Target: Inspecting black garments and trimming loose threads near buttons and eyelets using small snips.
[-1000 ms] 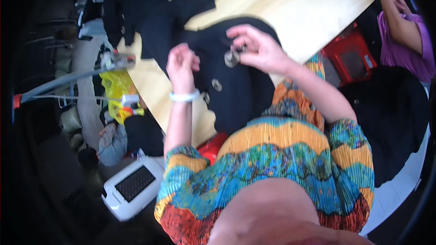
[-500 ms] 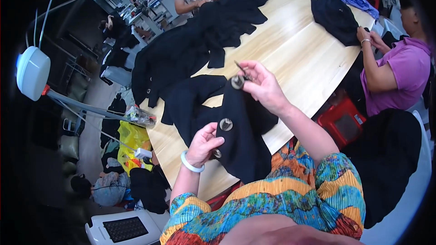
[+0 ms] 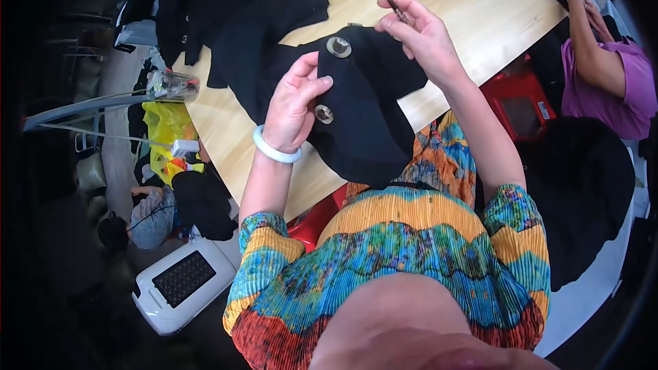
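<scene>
Black garment [image 3: 363,116] lies bunched at the near edge of the wooden worktop [image 3: 473,0], partly lifted off it by both hands. Two round metal buttons show on the garment: upper button [image 3: 338,46] near its top fold, lower button [image 3: 323,114] beneath it. Left hand [image 3: 293,106], with a pale bangle [image 3: 274,151] at the wrist, closes its grip on the cloth beside the lower button. Right hand [image 3: 421,34], above and right of the garment, pinches a slim metal tool [image 3: 392,1] in a narrow grip. Judged progress: both visible buttons appear seated; work on the garment is not finished. Thread, if any, cannot be made out. The tool's kind is unclear. The garment's underside is hidden.
</scene>
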A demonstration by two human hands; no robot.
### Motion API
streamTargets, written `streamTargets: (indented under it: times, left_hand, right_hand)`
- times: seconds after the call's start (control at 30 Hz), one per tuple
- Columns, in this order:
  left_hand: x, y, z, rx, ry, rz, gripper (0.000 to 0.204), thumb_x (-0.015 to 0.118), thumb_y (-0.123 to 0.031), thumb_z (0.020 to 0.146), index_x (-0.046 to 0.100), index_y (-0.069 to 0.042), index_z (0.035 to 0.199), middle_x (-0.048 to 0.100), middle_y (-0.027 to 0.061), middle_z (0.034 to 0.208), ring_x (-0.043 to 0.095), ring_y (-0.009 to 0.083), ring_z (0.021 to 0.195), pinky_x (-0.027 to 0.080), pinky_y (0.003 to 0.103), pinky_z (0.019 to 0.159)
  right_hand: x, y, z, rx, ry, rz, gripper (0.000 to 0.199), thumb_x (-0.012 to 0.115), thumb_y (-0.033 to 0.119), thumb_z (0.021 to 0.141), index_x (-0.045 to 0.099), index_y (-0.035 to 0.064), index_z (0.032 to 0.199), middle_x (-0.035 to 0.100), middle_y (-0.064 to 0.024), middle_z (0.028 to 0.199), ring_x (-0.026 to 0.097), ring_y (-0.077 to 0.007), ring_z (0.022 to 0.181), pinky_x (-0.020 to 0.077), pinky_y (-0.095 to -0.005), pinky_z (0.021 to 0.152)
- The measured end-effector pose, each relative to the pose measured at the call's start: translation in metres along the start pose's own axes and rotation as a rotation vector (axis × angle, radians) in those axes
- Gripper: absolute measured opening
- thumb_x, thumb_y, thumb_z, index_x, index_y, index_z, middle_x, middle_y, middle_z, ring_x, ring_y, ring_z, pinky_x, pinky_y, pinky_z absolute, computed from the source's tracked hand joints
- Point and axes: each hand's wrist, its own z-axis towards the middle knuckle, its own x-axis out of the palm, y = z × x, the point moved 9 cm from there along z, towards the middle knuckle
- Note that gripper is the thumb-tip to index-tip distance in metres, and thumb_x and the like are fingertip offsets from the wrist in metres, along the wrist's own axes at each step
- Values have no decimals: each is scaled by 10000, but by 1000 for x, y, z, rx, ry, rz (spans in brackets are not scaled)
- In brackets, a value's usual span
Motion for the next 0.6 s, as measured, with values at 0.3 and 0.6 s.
streamTargets:
  times: [0.3,0.6]
  left_hand:
    - [-18,11,-6,71,-70,-52,296,487,117,744,532,-52,982,565,20,964,531,94,895,416,222,823]
    - [-6,23,-5,11,20,-53,242,491,-52,818,497,-12,1057,553,38,997,497,107,953,373,245,869]
  right_hand:
    - [52,-4,-36,-51,189,97,493,574,37,790,352,21,1229,500,-121,1070,497,-141,996,411,-241,830]
    - [46,-17,-41,-46,39,168,479,622,-38,726,418,7,1157,542,-13,849,504,-54,833,420,-179,733]
